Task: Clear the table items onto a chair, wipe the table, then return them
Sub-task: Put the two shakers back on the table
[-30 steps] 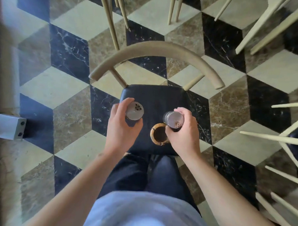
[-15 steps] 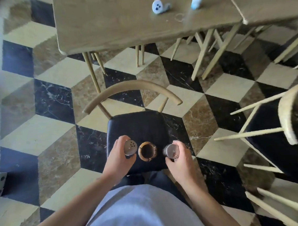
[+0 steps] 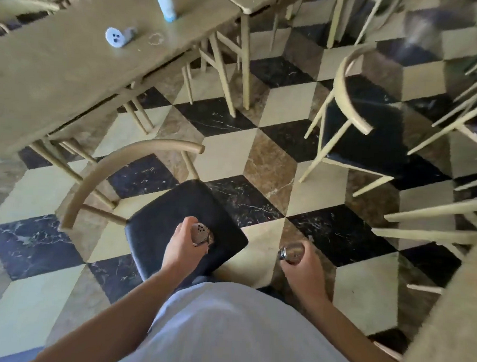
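Half a second ago both shakers hung over the black chair seat [image 3: 176, 205] on either side of a small wooden cup; now the right hand [image 3: 304, 268] has swung its shaker [image 3: 290, 253] clear of the seat and out over the checkered floor, while the left hand [image 3: 181, 246] keeps its shaker [image 3: 200, 234] above the seat. The wooden cup no longer shows, probably hidden under the left hand. I judge this as the return leg: the person is lifting the items off the chair to carry them back to the table [image 3: 53, 71]. Count: two metal-capped shakers, one gripped in each hand with fingers curled round it. On the table lie one small white holed object [image 3: 115, 37], which I cannot identify, and one pale upright bottle [image 3: 166, 2].
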Demonstrator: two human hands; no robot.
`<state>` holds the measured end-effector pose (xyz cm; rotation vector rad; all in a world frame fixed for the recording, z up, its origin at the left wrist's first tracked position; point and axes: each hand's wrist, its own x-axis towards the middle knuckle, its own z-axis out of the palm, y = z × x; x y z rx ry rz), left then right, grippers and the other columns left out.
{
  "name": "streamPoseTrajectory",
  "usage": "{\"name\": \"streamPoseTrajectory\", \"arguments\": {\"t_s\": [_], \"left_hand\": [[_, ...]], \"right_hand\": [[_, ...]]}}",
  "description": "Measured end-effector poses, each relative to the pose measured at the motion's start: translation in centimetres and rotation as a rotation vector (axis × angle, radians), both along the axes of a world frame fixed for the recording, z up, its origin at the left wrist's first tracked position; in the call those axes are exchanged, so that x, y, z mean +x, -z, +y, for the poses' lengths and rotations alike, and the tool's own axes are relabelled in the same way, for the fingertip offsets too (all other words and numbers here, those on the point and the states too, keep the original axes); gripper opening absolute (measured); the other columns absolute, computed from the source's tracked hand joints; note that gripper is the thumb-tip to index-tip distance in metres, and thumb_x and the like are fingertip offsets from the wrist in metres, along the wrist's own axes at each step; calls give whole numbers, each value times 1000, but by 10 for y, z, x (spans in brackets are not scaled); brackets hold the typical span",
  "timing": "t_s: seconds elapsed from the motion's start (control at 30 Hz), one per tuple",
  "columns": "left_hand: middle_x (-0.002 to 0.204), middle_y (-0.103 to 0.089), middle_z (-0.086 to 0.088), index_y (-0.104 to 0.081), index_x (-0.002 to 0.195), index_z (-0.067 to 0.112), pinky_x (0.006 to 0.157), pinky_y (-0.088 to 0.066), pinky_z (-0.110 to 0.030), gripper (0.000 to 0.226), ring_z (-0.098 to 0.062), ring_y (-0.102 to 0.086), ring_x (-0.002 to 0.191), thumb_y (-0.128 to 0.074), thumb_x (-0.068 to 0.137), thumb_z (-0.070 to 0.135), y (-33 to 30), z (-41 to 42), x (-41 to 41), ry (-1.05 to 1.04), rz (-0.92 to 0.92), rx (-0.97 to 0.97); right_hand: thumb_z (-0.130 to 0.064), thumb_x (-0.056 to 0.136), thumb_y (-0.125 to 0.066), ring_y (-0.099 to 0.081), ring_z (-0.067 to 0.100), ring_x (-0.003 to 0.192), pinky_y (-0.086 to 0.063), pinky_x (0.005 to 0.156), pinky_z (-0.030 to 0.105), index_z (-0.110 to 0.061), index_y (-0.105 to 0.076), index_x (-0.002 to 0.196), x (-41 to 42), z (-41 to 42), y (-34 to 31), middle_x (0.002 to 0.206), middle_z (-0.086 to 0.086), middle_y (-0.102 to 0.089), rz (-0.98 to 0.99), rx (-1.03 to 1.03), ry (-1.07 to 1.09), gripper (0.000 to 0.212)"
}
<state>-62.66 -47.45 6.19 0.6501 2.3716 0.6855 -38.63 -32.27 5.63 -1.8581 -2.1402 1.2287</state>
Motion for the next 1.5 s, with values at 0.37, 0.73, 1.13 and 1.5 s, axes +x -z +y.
{"name": "streamPoseTrajectory", "arguments": {"t_s": [0.37,0.73,1.13,1.5], "left_hand": [[117,-60,3,-51,123,27,83,-45,-30,48,-17,-56,98,-76,82,25,-2,104,122,384,35,11],[111,-55,6,-48,127,25,77,-42,-24,52,-8,-54,88,-76,84,23,-13,208,234,880,39,92],[134,-55,3,-45,138,24,101,-48,-30,62,-16,-54,123,-76,84,23,-7,333,320,1375,-15,150],[138,-52,11,-45,139,31,101,-53,-35,63,-10,-52,129,-76,84,30,-12,415,404,1795,-190,220]], "right_hand": [[-30,82,-78,-50,4,98,-40,84,18,-14,-51,133,176,7,1,113,-4,-62,54,74,404,60],[-25,77,-78,-57,5,90,-47,76,19,-29,-51,120,254,-35,9,100,-12,-57,188,84,994,50],[-47,82,-74,-56,9,82,-45,65,27,-43,-41,113,268,-16,-4,98,-14,-51,77,78,1376,46],[-53,81,-72,-53,12,95,-45,77,25,-33,-45,128,259,28,-15,110,-9,-54,-4,77,1653,57]]}}
